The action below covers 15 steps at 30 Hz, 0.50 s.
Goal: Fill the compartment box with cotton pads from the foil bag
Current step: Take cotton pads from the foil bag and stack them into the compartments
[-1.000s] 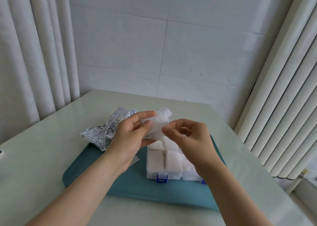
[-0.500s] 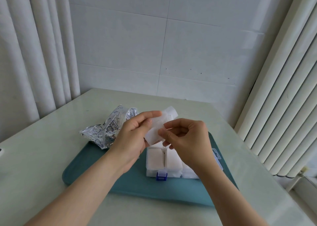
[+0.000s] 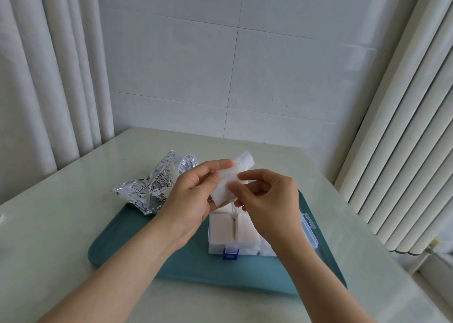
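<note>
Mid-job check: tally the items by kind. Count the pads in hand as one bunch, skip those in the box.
Foil bag: 1
Compartment box: 1
Teal tray: 1
Pad bunch: 1, pinched by left hand and right hand
Total: 4

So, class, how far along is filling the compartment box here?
Done: the visible near compartments of the compartment box already hold pads. In hand: left hand and right hand pinch cotton pads above it. Left: placing those; other compartments are hidden.
</note>
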Motion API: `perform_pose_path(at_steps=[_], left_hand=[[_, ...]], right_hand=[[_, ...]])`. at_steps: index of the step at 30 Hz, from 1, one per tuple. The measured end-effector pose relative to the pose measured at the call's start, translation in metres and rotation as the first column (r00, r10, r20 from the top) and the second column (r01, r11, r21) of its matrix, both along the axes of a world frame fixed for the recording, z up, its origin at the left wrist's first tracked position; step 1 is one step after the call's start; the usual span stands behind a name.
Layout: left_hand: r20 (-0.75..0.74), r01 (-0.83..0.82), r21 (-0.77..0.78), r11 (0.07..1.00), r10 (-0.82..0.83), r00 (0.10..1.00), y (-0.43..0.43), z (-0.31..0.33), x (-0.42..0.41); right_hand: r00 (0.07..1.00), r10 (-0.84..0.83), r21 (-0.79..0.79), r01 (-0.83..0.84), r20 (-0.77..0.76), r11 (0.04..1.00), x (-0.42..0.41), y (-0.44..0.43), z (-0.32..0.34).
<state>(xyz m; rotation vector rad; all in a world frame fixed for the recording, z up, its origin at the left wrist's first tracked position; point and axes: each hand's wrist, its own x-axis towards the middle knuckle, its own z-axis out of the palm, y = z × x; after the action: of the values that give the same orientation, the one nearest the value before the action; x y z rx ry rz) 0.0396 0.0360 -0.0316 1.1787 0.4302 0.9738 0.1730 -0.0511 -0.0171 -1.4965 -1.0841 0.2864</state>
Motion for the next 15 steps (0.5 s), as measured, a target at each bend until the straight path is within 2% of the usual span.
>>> perform_pose_path(at_steps=[7,10,12,15], left_hand=[[-0.031,-0.019,0.072,0.997,0.021,0.999,-0.002,0.0,-0.001],[-0.054,-0.104,0.099,0.99,0.11,0.992,0.0,0.0,-0.001],[-0.078,-0.183,0.146,0.972,0.195,0.978,0.004,-0.002,-0.003],[-0.127,-0.255,0.231,0.939,0.289,0.949,0.009,-0.004,-0.005]], right_hand=[[0.995,-0.016,-0.018,0.018,0.101,1.0,0.0,0.003,-0.005],[0.992,0.037,-0.035,-0.034,0.119,0.999,0.003,0.001,0.0],[0.996,0.079,-0.028,-0.078,0.046,0.997,0.01,-0.002,0.005],[0.981,0.14,0.069,-0.132,-0.135,0.989,0.022,-0.007,0.012]])
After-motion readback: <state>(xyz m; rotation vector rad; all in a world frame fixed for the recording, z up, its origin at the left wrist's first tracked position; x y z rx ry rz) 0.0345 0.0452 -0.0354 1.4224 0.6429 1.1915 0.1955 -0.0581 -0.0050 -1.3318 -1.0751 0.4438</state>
